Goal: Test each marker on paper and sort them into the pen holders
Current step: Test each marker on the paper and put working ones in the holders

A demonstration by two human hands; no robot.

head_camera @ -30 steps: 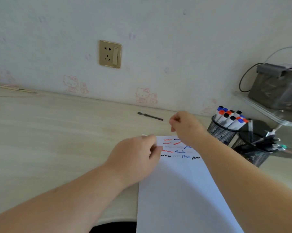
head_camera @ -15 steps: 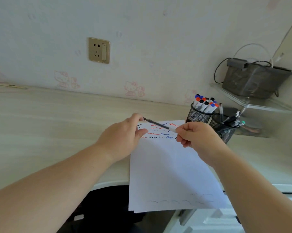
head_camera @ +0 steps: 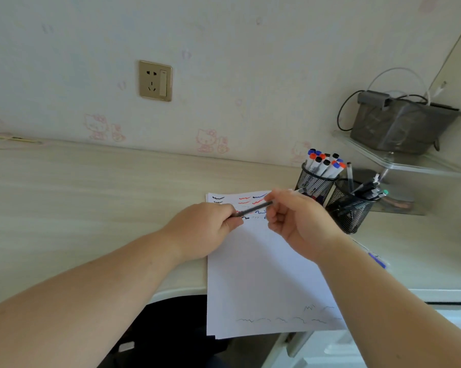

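Observation:
A thin dark pen (head_camera: 253, 209) is held between both hands above the white paper (head_camera: 261, 274). My left hand (head_camera: 202, 229) pinches its lower left end. My right hand (head_camera: 298, 221) grips its upper right end, where a pale tip pokes out past the fingers. The paper carries red, blue and black scribbles near its far edge and faint grey squiggles near its near edge. Two black mesh pen holders stand to the right: the far holder (head_camera: 315, 185) is full of white markers with coloured caps, the near holder (head_camera: 352, 211) has dark pens.
The pale wooden desk (head_camera: 91, 208) runs along a wall with a brass socket (head_camera: 155, 80). A glass shelf (head_camera: 409, 166) at the right bears a grey box with cables. A blue item (head_camera: 378, 260) lies on the desk right of my right arm. The paper overhangs the desk edge.
The thin pen lay on the desk by the wall a second ago; both hands now hold it above the paper. The view shifted right and down.

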